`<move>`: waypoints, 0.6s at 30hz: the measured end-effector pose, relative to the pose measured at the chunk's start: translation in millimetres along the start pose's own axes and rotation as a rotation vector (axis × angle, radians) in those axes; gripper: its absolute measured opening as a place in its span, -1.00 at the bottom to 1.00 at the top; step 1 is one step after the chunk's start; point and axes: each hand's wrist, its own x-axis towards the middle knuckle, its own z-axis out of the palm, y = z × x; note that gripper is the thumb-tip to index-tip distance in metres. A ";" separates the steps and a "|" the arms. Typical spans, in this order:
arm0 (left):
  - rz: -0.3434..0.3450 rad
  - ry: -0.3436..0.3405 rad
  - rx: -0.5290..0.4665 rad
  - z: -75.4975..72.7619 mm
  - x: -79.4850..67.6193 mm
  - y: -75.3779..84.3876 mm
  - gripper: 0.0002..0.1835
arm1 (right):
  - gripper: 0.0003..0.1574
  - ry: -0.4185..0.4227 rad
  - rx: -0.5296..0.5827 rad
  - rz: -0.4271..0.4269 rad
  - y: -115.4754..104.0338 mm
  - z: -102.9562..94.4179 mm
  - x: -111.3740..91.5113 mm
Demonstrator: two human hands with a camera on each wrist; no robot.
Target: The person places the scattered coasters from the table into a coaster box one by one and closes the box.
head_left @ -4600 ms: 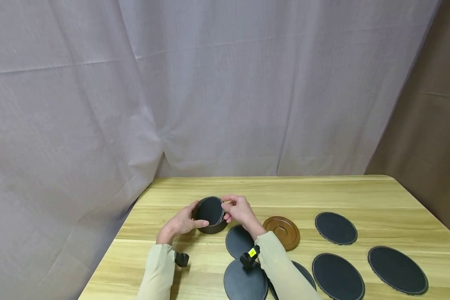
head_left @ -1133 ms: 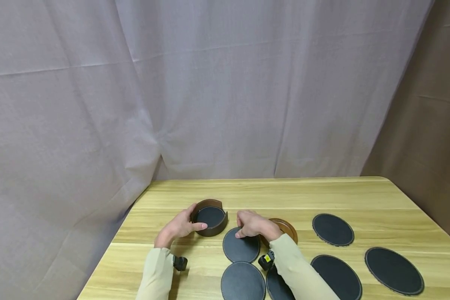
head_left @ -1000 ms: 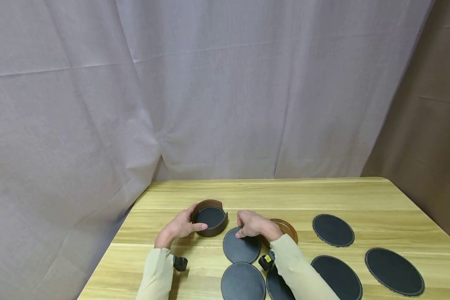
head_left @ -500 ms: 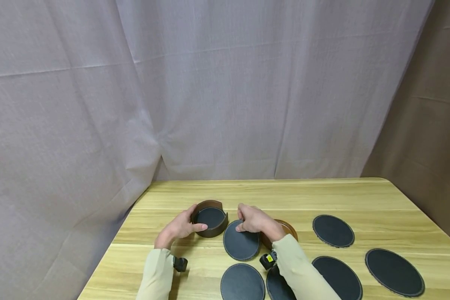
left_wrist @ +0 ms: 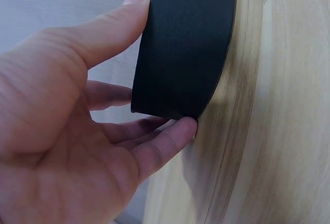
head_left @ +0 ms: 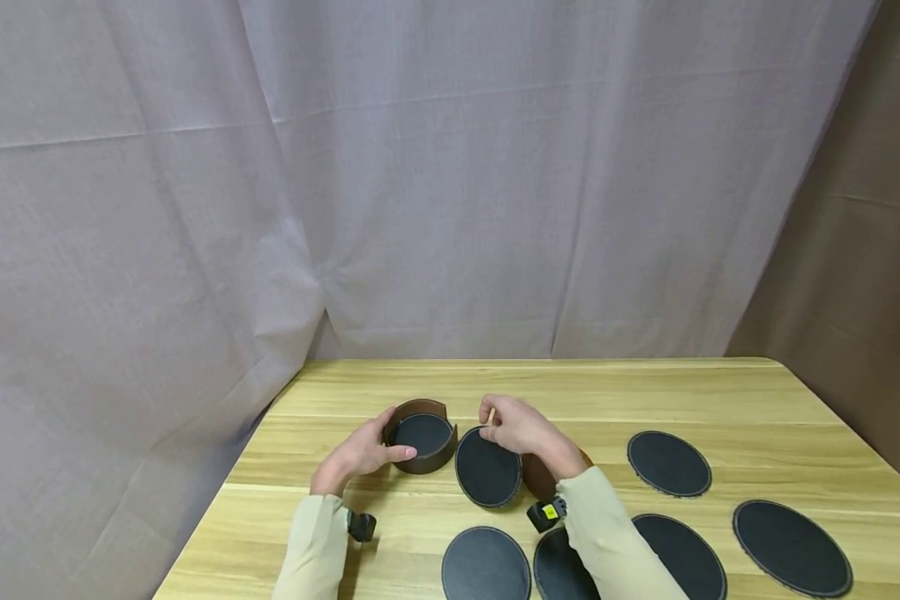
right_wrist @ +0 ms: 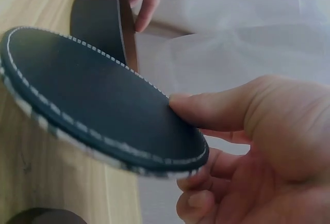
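My left hand point(head_left: 362, 451) grips a round coaster holder point(head_left: 437, 460) on the table, thumb over its rim. The holder is dark outside and brown inside, with a gap in its wall at the right. At its bottom lies a black coaster point(head_left: 420, 434). To the right, my right hand point(head_left: 523, 432) pinches another black coaster point(head_left: 487, 473) by its far edge. In the right wrist view this coaster point(right_wrist: 98, 95) is tilted up off the table, with white stitching round its rim. The left wrist view shows the holder's dark wall point(left_wrist: 183, 43) between thumb and fingers.
A brown wooden disc point(head_left: 537, 478) lies partly behind my right wrist. More black coasters lie flat nearer and to the right, among them one at the front point(head_left: 486, 565) and one at the far right point(head_left: 792, 547). A grey curtain point(head_left: 450, 183) hangs behind the table.
Earlier my right hand held a coaster over the holder; that one now lies inside. Since then the hand has pinched another coaster, lifting and tilting it. My left hand stays on the holder.
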 end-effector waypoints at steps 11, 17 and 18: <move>-0.010 0.001 0.005 -0.8 -1.1 0.6 0.00 | -0.93 0.027 0.032 -0.010 0.2 -8.1 -0.6; -0.007 -0.002 0.002 -0.7 -0.2 2.1 -0.01 | -0.94 0.103 0.079 -0.051 4.6 -10.3 2.0; -0.005 -0.001 0.002 -0.7 -0.1 2.3 -0.01 | -0.94 0.116 0.090 -0.052 4.9 -10.3 2.4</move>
